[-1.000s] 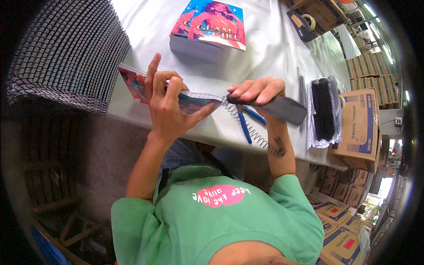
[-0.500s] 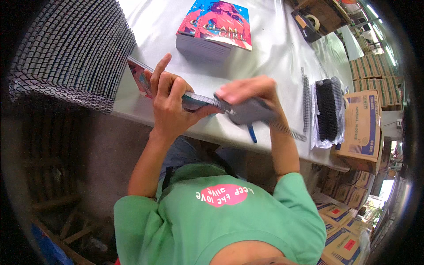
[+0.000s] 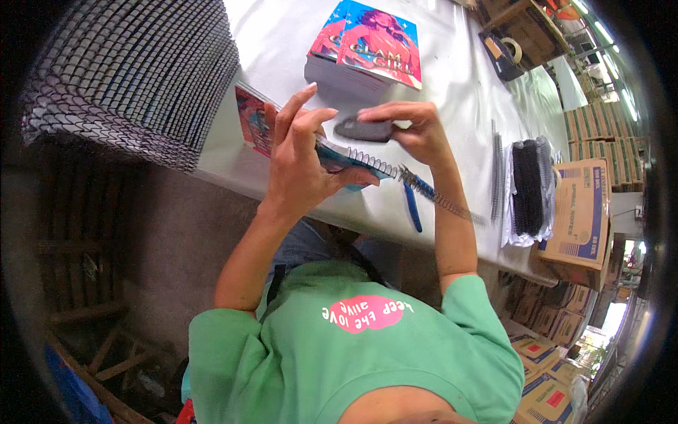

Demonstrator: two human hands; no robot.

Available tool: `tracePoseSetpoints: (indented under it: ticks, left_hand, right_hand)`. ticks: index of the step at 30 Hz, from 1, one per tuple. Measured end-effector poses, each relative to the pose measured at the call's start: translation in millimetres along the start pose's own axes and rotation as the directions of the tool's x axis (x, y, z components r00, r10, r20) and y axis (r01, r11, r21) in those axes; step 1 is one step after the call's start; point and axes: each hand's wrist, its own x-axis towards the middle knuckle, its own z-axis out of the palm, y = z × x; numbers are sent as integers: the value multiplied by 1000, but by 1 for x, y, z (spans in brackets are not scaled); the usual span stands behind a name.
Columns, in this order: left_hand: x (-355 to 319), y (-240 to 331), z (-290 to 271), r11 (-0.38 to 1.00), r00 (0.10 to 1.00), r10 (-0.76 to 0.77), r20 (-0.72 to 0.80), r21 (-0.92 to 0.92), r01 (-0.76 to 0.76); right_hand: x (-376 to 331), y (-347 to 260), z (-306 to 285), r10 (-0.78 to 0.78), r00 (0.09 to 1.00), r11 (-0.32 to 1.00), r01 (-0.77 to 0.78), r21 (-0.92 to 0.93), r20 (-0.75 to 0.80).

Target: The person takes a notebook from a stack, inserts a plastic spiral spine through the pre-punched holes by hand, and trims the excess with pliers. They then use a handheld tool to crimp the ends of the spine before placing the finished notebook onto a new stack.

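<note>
My left hand (image 3: 300, 162) grips a notebook (image 3: 256, 126) with a pink and blue cover, tilted at the near edge of the table. A dark spiral coil (image 3: 445, 201) runs through part of the notebook's punched edge, and its loose tail sticks out to the right past my right forearm. My right hand (image 3: 422, 133) pinches a dark grey, rounded flat pad (image 3: 364, 130), held just above the coil and apart from it. Its exact kind cannot be made out. A blue-handled tool (image 3: 413, 208) lies on the table below the coil, partly hidden behind it.
A stack of matching notebooks (image 3: 381, 46) sits at the far middle of the white-covered table (image 3: 452, 78). Coil-bound books (image 3: 141, 78) are piled high at left. Loose coils (image 3: 496, 169), a wrapped coil bundle (image 3: 526, 187) and a cardboard box (image 3: 579, 212) stand right, a tape dispenser (image 3: 503, 60) far right.
My right hand has lifted the grey pad off the coil, up and away from the notebook's edge. More coil windings show along the edge. The whole scene has shifted slightly right in view.
</note>
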Motion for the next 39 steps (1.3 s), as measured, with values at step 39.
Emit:
tracePoseSetpoints:
  ticks: [39]
  left_hand:
    - [23, -53, -29, 990, 989, -142, -42, -31, 140]
  right_hand:
    - [46, 17, 27, -42, 999, 996, 39, 83, 34]
